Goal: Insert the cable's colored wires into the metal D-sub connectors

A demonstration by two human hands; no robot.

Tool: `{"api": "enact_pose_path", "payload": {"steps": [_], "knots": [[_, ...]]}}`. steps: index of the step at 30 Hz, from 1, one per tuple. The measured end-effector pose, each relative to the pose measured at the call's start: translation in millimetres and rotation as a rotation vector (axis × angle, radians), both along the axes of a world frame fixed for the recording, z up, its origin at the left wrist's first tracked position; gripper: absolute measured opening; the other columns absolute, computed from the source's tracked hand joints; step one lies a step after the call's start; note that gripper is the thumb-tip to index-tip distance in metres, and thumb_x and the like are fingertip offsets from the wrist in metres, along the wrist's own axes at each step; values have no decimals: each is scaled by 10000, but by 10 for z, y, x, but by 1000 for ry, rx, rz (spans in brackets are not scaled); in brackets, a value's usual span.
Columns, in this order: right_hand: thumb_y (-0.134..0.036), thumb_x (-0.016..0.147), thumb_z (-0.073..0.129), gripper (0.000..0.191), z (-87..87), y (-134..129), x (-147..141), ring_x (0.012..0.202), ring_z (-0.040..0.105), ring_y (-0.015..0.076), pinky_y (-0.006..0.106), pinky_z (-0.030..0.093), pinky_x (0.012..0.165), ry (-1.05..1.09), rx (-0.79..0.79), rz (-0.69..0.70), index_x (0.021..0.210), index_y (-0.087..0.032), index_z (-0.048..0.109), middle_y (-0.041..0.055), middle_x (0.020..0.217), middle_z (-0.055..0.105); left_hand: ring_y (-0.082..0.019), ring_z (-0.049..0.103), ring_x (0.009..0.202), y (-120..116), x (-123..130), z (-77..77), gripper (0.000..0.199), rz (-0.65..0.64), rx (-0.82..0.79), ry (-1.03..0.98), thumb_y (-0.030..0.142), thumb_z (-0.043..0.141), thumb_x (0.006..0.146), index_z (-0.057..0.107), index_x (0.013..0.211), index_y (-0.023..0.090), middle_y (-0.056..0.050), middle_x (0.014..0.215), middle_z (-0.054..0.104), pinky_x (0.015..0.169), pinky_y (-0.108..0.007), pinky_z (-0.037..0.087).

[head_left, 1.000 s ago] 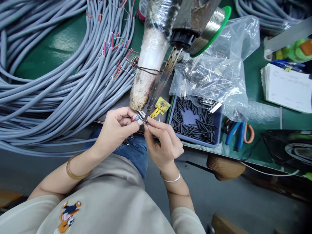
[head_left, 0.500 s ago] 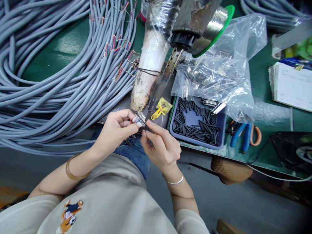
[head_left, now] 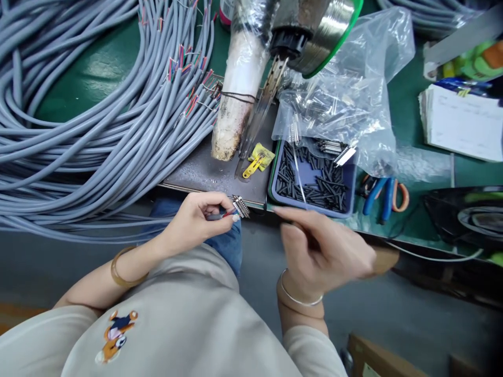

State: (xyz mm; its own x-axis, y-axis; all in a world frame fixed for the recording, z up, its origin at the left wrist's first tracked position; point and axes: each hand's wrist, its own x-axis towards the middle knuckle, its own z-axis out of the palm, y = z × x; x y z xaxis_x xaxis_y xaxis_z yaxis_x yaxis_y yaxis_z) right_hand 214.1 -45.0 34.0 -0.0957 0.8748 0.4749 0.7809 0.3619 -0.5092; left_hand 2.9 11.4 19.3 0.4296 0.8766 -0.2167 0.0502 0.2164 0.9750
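your right hand (head_left: 324, 251) has swung right, near the tray (head_left: 351, 186); can't tell whether its blurred grip is closed. your left hand (head_left: 208, 213) alone pinches the connector (head_left: 241, 207).

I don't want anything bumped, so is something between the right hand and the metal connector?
Nothing visible stands between the right hand and the metal connector; a gap shows there. The left hand holds the connector on the other side. The edge of the dark board lies close by; this view can't settle heights.
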Motion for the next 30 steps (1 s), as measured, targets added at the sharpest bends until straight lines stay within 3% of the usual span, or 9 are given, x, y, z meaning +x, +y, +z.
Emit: {"api": "enact_pose_path", "payload": {"steps": [4,6,9,12,16,20,22,26,30], "knots": [[-373,985,685,212,136,276,-190,475,479,72,220,372,520,-43,-155,161,1009,-175,757,-70,548,535,-92,509,650,-76,-23,7,80,-42,258,28,138,669,814,709,745,127,-12,700,624,603,-213,419],[-362,989,681,204,162,343,-240,482,488,59,200,379,527,-41,-211,232,928,-175,739,-76,555,539,-90,521,648,-93,-49,10,72,-57,300,35,117,666,807,733,784,130,-11,707,642,592,-200,425],[-305,966,706,123,149,303,-268,507,523,56,187,424,557,6,-161,202,905,-200,725,-68,625,625,-77,529,604,-88,-110,20,116,-13,192,-2,122,717,760,741,872,130,-14,746,678,548,-179,435],[-251,956,704,90,53,198,-299,492,521,64,201,460,557,40,-40,109,1019,-217,758,-50,685,689,-48,509,510,-62,-173,22,199,75,19,-121,152,773,724,703,910,136,-1,745,685,495,-161,443],[-264,962,677,148,-174,120,-390,396,450,60,204,382,411,337,-77,2,1071,-216,765,-52,671,697,-49,540,474,-54,-195,-23,288,73,-114,-269,203,832,721,686,962,141,-20,772,723,448,-156,444],[-333,941,700,152,-388,129,-495,609,708,114,194,548,534,656,-116,-46,1004,-201,745,21,854,802,-41,549,502,-80,-169,-55,286,98,-119,-345,169,845,718,693,957,139,-17,788,725,507,-154,495],[-345,938,702,164,-455,139,-528,693,759,137,201,589,592,734,-118,-23,1003,-198,736,37,885,816,-46,550,511,-86,-165,-46,263,102,-114,-359,151,842,710,701,931,138,-3,755,706,512,-155,499],[-304,933,706,139,-482,128,-506,667,743,123,191,561,568,644,-63,-55,1015,-203,757,26,865,811,-60,564,539,-71,-179,-37,184,96,-131,-323,149,826,717,730,871,127,-16,737,705,534,-168,508],[-337,964,647,218,-393,165,-405,436,511,86,218,384,427,527,132,-90,1092,-235,790,-50,595,639,-54,534,500,-41,-180,-85,135,116,-158,-304,158,800,717,731,830,131,-33,747,729,496,-172,464]]}}
